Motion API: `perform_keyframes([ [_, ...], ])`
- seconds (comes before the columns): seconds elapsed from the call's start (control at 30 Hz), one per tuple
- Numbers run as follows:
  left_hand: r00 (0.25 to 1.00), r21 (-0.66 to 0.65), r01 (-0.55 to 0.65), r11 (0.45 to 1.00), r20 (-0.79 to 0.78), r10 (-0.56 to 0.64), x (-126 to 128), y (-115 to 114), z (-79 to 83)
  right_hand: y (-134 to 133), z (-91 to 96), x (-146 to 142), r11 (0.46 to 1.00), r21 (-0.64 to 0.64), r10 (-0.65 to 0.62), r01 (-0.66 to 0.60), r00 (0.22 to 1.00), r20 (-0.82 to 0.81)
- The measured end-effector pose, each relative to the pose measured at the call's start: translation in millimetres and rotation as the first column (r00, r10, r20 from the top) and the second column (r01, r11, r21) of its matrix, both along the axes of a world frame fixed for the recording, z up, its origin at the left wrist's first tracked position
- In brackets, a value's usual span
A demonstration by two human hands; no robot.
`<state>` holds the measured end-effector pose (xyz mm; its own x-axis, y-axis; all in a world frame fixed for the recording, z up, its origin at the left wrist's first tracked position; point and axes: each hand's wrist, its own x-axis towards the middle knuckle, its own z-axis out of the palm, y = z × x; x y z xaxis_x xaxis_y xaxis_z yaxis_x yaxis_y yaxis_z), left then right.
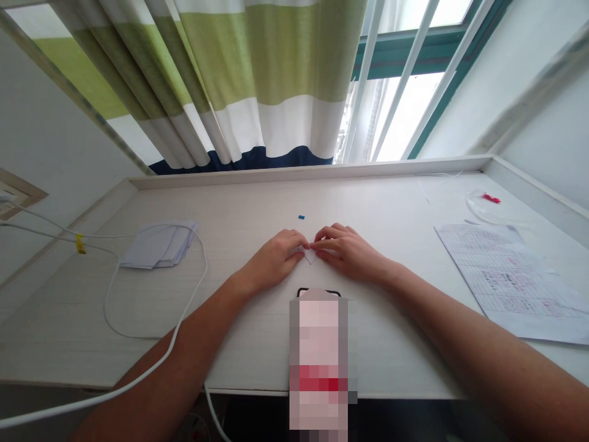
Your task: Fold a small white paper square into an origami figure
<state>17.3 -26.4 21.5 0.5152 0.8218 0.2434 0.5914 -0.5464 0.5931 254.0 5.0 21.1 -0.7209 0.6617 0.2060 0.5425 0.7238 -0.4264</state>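
Paper [310, 255]: small, white, comes to a point toward the near edge. Sits mid-surface [253, 344], between left hand [280, 258] and right hand [343, 248]. Left hand: nearly closed, fingers curled, thumb and index pinched at paper's left side. Right hand: also nearly closed, bent fingers, tips together at paper's right side. Almost touching each other at the fingertips, just above the paper. Too small to tell exact finger contact or folds. Just beyond the hands: blue bit [301, 217], flat on surface. Nearer, below the paper: phone [319, 344], only dark rounded top edge clear, rest pixelated.

Off to the left: stack [159, 245] of white sheets, loosely fanned, with cable [92, 402] looping across and around. Crosses in front of left forearm too. Yellow tag [80, 243] on cable, near left wall. To the right, beyond right forearm: sheet [510, 276] with rows of writing, some red; too small to read. Behind sheet, near far right corner: clear plastic [483, 212] with red piece [492, 198]. At back: green-and-white striped curtain [285, 67], next to barred window [405, 80].
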Motion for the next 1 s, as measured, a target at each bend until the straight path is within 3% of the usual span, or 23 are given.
perform_keyframes([
  [0.13,0.994,0.037,0.018,0.999,-0.105,-0.014,-3,1,2.1,-1,3.5,3,1.0,-0.016,-0.014,0.015,1.0,0.019],
  [0.27,0.986,0.095,-0.04,0.995,-0.155,0.055,-9,4,-0.5,0,9.5,5,0.999,-0.039,0.004,-0.003,1.0,0.017],
  [1.0,0.984,0.069,0.062,0.996,-0.171,-0.049,-18,12,-3.2,-1,12.7,9,0.987,-0.157,0.029,-0.034,0.999,-0.031],
])
